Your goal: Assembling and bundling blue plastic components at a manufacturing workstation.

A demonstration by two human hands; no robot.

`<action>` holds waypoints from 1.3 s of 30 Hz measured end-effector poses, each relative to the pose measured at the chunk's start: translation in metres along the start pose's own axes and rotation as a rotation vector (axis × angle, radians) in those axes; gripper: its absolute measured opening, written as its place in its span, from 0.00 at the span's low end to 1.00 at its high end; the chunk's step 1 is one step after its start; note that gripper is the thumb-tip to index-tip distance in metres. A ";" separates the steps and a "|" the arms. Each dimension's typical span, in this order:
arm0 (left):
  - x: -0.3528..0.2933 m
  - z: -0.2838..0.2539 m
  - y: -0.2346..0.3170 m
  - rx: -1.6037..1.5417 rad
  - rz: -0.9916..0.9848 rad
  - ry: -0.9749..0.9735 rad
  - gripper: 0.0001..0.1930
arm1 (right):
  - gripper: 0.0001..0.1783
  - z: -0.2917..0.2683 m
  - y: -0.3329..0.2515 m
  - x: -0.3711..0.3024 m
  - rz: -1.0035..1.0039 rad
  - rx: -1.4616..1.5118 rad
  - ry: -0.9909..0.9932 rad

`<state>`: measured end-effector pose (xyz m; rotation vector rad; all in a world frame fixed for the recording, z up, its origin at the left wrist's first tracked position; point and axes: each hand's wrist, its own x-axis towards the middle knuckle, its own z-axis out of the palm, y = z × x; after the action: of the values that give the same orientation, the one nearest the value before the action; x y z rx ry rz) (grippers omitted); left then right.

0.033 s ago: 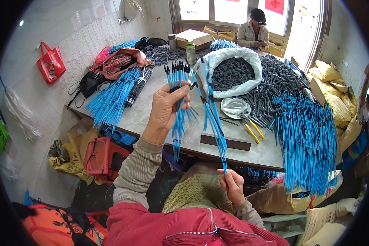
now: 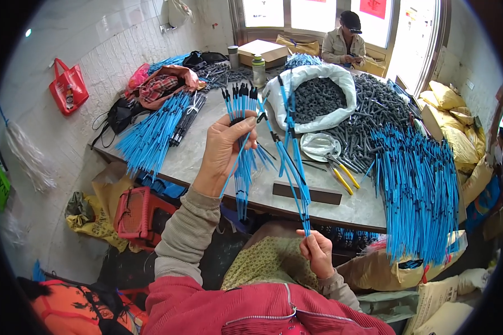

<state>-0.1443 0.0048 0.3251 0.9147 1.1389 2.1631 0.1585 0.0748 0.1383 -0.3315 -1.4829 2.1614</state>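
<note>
Above the table edge, my left hand (image 2: 232, 146) is closed around a fanned bundle of thin blue rods (image 2: 242, 181) with black tips standing up over the fingers. Lower and to the right, my right hand (image 2: 317, 252) pinches the bottom ends of a few more blue rods (image 2: 294, 167) with black fittings. These rods rise past the left hand's bundle, and their upper ends cross in front of a white sack (image 2: 347, 78). Whether the left fingers also touch those rods is hard to see.
On the grey table (image 2: 207, 162) lie a dark flat bar (image 2: 307, 194), yellow-handled pliers (image 2: 343, 180) and a small bag-lined dish (image 2: 320, 146). Black parts (image 2: 369, 106) are heaped at the right, beside many blue rods (image 2: 416, 195). Another person (image 2: 346, 42) sits across the table.
Both hands stay nearly in place. The rods in my right hand have spread slightly apart, and one rod below my left hand has swung out to the left.
</note>
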 end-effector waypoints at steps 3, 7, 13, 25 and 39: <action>-0.001 0.000 0.001 -0.081 -0.027 -0.071 0.14 | 0.16 -0.002 0.003 -0.002 -0.014 0.002 0.019; -0.007 0.016 0.001 0.041 -0.026 0.063 0.14 | 0.17 -0.002 0.002 -0.004 -0.048 -0.032 -0.009; -0.013 0.018 -0.001 -0.028 -0.054 0.063 0.12 | 0.15 -0.002 0.001 -0.010 -0.016 -0.016 0.027; -0.036 -0.038 0.049 -0.164 0.144 -0.002 0.04 | 0.16 -0.068 -0.067 -0.038 -0.560 -0.568 0.789; -0.062 0.044 0.046 0.014 -0.123 -0.339 0.22 | 0.17 -0.168 -0.110 -0.118 -0.626 -1.561 1.291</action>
<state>-0.0776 -0.0407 0.3629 1.1344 1.0134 1.8182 0.3646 0.1794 0.1671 -1.1885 -1.6075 -0.2140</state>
